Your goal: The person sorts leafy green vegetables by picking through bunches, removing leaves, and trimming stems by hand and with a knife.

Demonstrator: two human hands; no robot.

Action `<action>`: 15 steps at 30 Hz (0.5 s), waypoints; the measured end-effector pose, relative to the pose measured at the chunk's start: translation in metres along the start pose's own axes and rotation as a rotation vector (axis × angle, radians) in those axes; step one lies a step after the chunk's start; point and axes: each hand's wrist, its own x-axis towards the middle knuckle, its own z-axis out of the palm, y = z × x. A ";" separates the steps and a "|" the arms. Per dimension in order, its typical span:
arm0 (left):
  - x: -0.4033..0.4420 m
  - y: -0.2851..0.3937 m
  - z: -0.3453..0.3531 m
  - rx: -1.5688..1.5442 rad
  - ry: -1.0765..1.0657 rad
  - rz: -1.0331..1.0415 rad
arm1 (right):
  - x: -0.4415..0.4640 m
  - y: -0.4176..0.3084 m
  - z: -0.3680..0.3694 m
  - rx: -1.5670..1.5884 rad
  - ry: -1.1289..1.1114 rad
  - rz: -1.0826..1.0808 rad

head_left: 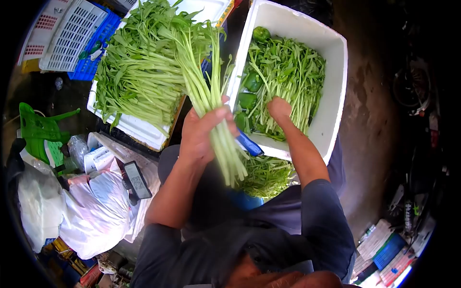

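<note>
My left hand (206,129) is closed around a bunch of long-stemmed leafy greens (192,84), which look like water spinach. It holds them upright, leaves away from me and pale cut stems toward me. A blue object (250,144), perhaps a handle, sticks out beside that hand; I cannot tell whether the hand holds it. My right hand (280,109) reaches into a white foam box (333,86), its fingers closed on stems of the greens (300,72) lying there. Its fingertips are partly hidden. Green bell peppers (252,81) lie along the box's left side.
Left of the box, more greens (144,81) are piled on a white foam lid (139,136). Plastic crates (72,36) stand at the upper left. White plastic bags (98,211) and a phone-like device (137,180) lie at left. Leafy trimmings (266,178) sit below the box.
</note>
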 end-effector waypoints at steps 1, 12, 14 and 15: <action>-0.001 0.000 0.002 -0.002 -0.005 0.001 | -0.005 0.005 -0.004 0.055 0.069 -0.033; -0.012 -0.016 0.012 0.074 -0.026 0.085 | -0.166 0.037 -0.085 1.142 0.494 -0.167; -0.019 -0.026 0.020 0.100 -0.057 0.089 | -0.204 0.036 -0.082 1.315 0.517 -0.181; -0.022 -0.031 0.024 0.121 -0.051 0.070 | -0.220 0.036 -0.077 1.322 0.551 -0.179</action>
